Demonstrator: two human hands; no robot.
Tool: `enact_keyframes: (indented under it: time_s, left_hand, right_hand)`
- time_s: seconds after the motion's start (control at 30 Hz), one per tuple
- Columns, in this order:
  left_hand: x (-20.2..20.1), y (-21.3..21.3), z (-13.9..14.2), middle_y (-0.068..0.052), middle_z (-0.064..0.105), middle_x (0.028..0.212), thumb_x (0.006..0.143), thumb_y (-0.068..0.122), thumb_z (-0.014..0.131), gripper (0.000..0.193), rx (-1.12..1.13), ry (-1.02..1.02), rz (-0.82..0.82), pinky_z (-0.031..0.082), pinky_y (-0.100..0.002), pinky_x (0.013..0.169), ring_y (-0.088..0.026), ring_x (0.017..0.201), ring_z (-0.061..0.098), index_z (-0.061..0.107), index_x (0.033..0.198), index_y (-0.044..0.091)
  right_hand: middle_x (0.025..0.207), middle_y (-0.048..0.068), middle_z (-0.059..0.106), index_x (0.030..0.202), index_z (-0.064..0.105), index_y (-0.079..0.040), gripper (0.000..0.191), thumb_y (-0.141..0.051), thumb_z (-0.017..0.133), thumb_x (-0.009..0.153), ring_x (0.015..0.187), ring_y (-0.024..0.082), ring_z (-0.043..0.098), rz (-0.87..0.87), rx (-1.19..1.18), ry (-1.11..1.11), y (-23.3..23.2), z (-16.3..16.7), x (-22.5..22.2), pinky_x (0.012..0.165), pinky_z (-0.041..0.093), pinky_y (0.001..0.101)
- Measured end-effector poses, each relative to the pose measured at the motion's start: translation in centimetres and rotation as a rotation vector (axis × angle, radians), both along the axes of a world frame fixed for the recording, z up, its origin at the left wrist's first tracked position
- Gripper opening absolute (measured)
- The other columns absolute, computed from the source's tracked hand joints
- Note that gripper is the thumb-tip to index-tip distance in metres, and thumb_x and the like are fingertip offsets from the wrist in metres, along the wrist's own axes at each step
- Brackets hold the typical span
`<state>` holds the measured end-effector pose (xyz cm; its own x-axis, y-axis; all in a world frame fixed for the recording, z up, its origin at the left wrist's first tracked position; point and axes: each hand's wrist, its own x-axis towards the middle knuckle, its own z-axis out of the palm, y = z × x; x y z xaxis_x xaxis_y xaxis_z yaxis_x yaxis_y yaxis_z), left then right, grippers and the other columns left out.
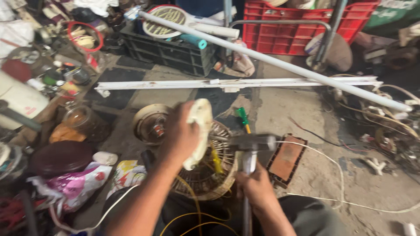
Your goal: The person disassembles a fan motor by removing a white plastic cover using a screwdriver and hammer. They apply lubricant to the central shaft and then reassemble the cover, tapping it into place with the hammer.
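Gripping a hammer (250, 150) right hand (256, 188), left hand (181, 133) clutching cream part (199, 131).

A stained concrete floor (306, 109) carries workshop clutter: a long white tube (280, 61) lying aslant over a flat white lamp fitting (236, 83), a red crate (302, 26), a black crate (170, 50), a brick (286, 159), a round fan motor (151, 122), a wire fan guard (210, 175), white cable (337, 175) and tangled wires (389, 122).

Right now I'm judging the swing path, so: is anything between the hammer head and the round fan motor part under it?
Yes. The left hand holds a cream plastic piece over the motor part, beside the hammer in the right hand. A yellow-handled screwdriver also lies across it.
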<state>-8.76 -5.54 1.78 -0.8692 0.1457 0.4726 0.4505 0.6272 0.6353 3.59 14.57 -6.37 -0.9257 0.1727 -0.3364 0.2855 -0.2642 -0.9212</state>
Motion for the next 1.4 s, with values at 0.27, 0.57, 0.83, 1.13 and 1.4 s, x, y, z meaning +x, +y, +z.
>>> enact_keyframes:
  time_s: [0.27, 0.57, 0.83, 1.13, 1.4]
  left_hand:
    - [0.4, -3.0, -1.4, -0.029, 0.057, 0.133, 0.091, 0.006, 0.06, 0.051, 0.08, 0.033, 0.056, 0.042, -0.05, 0.106, -0.044, 0.125, 0.055, 0.047, 0.141, 0.0]
    - [0.5, -2.2, -0.4, -0.023, 0.06, 0.129, 0.089, 0.008, 0.055, 0.053, 0.151, -0.255, 0.132, 0.047, -0.049, 0.098, -0.039, 0.119, 0.06, 0.047, 0.142, 0.006]
    - [0.4, -4.2, -2.1, -0.026, 0.06, 0.132, 0.09, 0.003, 0.057, 0.048, 0.167, -0.011, 0.076, 0.04, -0.049, 0.107, -0.043, 0.124, 0.056, 0.05, 0.138, -0.001]
    - [0.8, -3.3, -1.8, -0.023, 0.062, 0.128, 0.091, 0.003, 0.054, 0.046, 0.154, -0.019, 0.102, 0.044, -0.047, 0.107, -0.039, 0.121, 0.06, 0.051, 0.137, 0.0]
    - [1.2, -3.2, -2.2, -0.027, 0.057, 0.134, 0.089, 0.002, 0.056, 0.049, 0.139, 0.076, 0.088, 0.041, -0.049, 0.107, -0.042, 0.125, 0.055, 0.049, 0.137, -0.003]
  right_hand:
    - [0.062, 0.005, 0.053, 0.097, 0.053, -0.003, 0.018, -0.004, 0.066, 0.085, 0.042, 0.019, 0.05, -0.344, -0.132, -0.015, 1.7, 0.6, -1.0, 0.037, 0.042, 0.0349]
    - [0.061, 0.011, 0.059, 0.097, 0.062, 0.004, 0.016, -0.001, 0.066, 0.083, 0.044, 0.018, 0.053, 0.088, 0.057, 0.002, 0.9, -1.7, -0.7, 0.039, 0.043, 0.0326]
    - [0.062, 0.006, 0.056, 0.099, 0.057, -0.001, 0.015, -0.004, 0.065, 0.086, 0.044, 0.016, 0.051, -0.349, 0.007, 0.097, 2.9, 1.8, -0.8, 0.038, 0.042, 0.0319]
    - [0.063, 0.004, 0.054, 0.099, 0.058, -0.003, 0.022, -0.006, 0.074, 0.083, 0.043, 0.016, 0.05, 0.108, 0.009, -0.024, 0.2, 0.4, -1.2, 0.038, 0.041, 0.0309]
    - [0.068, 0.004, 0.056, 0.1, 0.052, -0.006, 0.02, -0.007, 0.066, 0.087, 0.049, 0.013, 0.053, -0.435, -0.063, 0.13, 3.4, 2.3, -0.8, 0.041, 0.046, 0.0303]
